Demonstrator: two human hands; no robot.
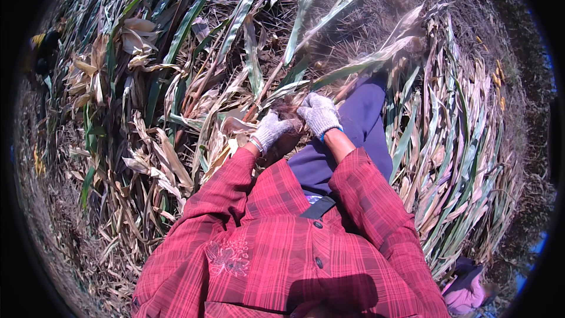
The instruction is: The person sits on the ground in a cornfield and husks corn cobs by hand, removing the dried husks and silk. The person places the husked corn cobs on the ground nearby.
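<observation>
Both of my hands wear pale knitted gloves and meet in front of my body, low over the corn stalks. A dark brown tuft of corn silk [286, 107] lies between them. My left hand [271, 129] closes around its lower side, thumb toward the right. My right hand [319, 114] has its fingers curled at the tuft's right edge. Whether an ear sits beneath the silk is hidden by the gloves. Dry corn husks [236, 126] lie just left of my left hand. A corn stalk [273, 77] with long green leaves slants up and away beyond the hands.
Cut corn stalks [446, 141] lie heaped on my right. More stalks with opened husks [137, 37] cover the left. Yellow corn ears [498, 78] lie at far right, others [39, 161] at far left. A person in pink clothing [465, 291] is at lower right. Stubble [353, 22] covers the ground ahead.
</observation>
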